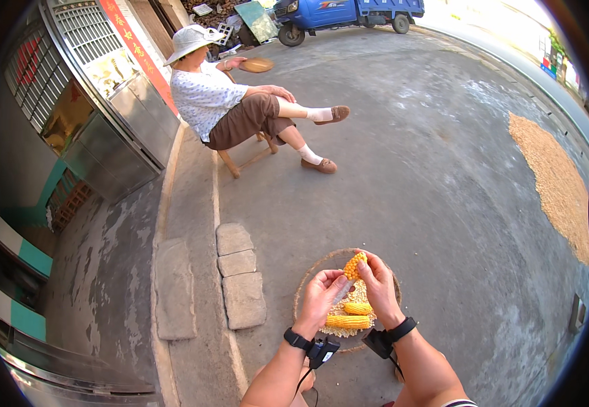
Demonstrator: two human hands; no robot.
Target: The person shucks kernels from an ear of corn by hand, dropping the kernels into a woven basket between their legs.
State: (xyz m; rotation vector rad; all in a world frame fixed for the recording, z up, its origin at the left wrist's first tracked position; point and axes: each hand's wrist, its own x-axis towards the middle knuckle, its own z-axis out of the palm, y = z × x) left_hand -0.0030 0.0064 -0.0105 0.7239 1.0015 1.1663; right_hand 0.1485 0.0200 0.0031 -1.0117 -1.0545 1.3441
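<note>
Both my hands grip one corn cob (355,265), held tilted above a round woven basket (302,285). My left hand (323,294) holds its lower end, where the cob looks pale and stripped. Around the upper end, still covered in yellow kernels, my right hand (380,287) has its thumb pressed on the kernels. Below them in the basket lie a whole corn cob (348,321) and a shorter piece of corn (357,308), on a layer of loose kernels (343,333). My forearms hide part of the basket's near rim.
A person (223,96) in a sun hat sits on a wooden chair (230,164), holding a hand fan (257,64). Stone step blocks (243,300) lie left of the basket. Grain (551,178) is spread on the concrete at right. A blue three-wheeled truck (325,14) stands behind.
</note>
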